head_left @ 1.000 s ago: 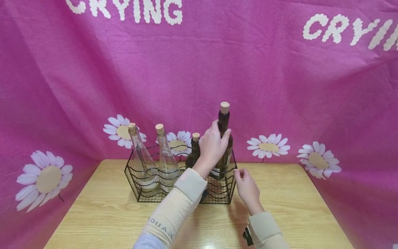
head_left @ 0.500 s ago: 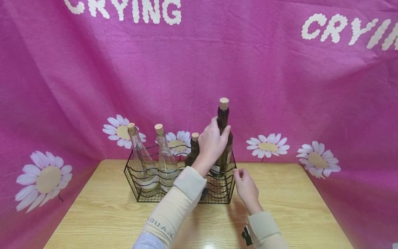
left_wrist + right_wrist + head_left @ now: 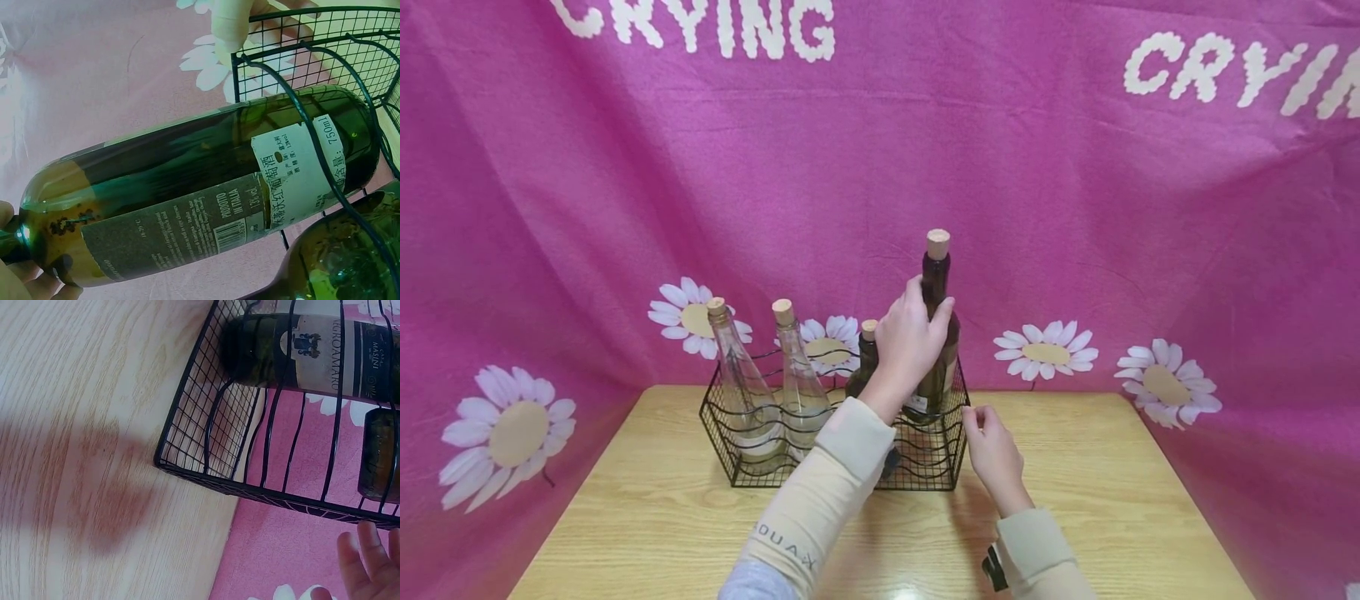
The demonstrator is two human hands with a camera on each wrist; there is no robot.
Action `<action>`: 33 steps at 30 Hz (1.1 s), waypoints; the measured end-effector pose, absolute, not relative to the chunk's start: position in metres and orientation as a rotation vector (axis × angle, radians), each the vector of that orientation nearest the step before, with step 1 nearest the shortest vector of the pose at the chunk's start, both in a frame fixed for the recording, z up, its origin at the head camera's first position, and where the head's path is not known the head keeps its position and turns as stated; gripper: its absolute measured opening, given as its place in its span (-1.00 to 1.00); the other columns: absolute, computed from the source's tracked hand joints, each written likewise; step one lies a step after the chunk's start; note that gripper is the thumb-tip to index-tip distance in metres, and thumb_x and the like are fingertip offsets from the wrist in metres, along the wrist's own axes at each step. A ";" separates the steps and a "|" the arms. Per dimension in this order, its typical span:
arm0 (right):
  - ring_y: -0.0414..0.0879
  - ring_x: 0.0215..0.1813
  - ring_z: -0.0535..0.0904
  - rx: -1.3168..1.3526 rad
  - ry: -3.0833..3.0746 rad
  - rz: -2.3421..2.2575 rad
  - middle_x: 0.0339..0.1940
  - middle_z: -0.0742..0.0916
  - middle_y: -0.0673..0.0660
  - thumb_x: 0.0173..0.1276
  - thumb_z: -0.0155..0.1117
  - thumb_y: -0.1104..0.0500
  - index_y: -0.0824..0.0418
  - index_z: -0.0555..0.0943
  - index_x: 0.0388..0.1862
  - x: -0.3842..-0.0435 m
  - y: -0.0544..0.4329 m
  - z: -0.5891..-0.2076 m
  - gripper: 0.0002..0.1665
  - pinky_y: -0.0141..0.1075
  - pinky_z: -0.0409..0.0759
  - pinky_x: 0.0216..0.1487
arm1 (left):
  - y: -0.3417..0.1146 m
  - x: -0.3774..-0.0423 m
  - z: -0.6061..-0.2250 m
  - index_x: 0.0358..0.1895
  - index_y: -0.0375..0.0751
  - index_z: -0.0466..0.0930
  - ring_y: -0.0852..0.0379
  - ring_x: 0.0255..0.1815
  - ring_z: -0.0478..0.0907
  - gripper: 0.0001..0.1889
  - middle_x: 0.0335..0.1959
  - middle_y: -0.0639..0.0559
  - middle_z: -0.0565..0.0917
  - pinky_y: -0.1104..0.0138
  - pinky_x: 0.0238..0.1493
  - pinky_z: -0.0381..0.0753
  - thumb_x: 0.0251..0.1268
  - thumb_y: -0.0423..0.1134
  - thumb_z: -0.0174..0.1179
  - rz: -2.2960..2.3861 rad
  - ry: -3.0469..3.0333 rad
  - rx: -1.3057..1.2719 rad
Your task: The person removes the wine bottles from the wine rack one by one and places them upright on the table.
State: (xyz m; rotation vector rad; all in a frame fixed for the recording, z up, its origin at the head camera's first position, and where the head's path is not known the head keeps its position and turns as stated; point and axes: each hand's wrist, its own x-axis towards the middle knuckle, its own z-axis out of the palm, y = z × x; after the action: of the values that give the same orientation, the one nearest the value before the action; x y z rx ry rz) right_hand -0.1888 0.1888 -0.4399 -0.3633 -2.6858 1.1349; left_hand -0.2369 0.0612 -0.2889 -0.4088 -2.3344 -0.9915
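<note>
My left hand (image 3: 910, 337) grips the neck of a dark green wine bottle (image 3: 946, 350) with a cork in its mouth. In the left wrist view its paper label (image 3: 175, 231) faces the camera. The bottle is upright at the right end of a black wire basket (image 3: 925, 479). Its base hangs above the basket floor, as the right wrist view shows. My right hand (image 3: 992, 454) pinches the basket's right rim, thumb on one side and fingers on the other. A shorter dark corked bottle (image 3: 867, 362) stands beside the raised one, partly hidden by my left arm.
Two clear corked bottles, one at the far left (image 3: 741, 375) and one beside it (image 3: 801, 383), lean in the basket's left half. The basket stands on a wooden table (image 3: 1105, 492) with a pink daisy-print cloth (image 3: 1045, 208) hanging behind and at the sides.
My left hand has lifted the dark wine bottle a little higher in the basket. The right hand has kept its place on the rim, and the other bottles have not moved.
</note>
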 end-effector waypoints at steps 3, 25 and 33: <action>0.11 -0.11 0.53 -0.359 -2.689 1.132 -0.10 0.62 0.22 0.34 -0.36 -0.30 0.20 0.44 -0.04 -0.189 0.189 -0.440 -0.32 0.02 0.38 -0.24 | 0.061 -0.237 -0.287 0.11 -0.24 0.35 -0.02 -0.25 0.58 -0.52 -0.22 -0.07 0.62 0.10 -0.33 0.47 0.22 -0.01 0.07 -0.990 -2.326 -0.415; 0.10 -0.12 0.53 -0.373 -2.687 1.140 -0.13 0.63 0.18 0.35 -0.36 -0.28 0.18 0.45 -0.06 -0.189 0.187 -0.440 -0.35 0.01 0.37 -0.20 | 0.060 -0.230 -0.269 0.06 -0.25 0.37 -0.02 -0.29 0.58 -0.55 -0.28 -0.08 0.63 0.13 -0.34 0.47 0.20 -0.03 0.10 -0.995 -2.252 -0.436; 0.06 -0.18 0.53 -0.360 -2.690 1.155 -0.18 0.62 0.17 0.34 -0.39 -0.31 0.20 0.45 -0.06 -0.189 0.188 -0.439 -0.30 -0.04 0.37 -0.26 | 0.059 -0.224 -0.259 0.11 -0.23 0.35 0.02 -0.26 0.58 -0.52 -0.24 -0.05 0.63 0.13 -0.31 0.47 0.21 -0.02 0.08 -1.025 -2.255 -0.456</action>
State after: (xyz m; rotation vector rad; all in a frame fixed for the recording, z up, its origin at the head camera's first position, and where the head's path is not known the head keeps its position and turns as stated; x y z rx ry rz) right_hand -0.1887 0.1881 -0.4393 -0.3595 -2.6901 1.1553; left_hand -0.2240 0.0590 -0.2595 -0.4559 -2.2547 -1.0247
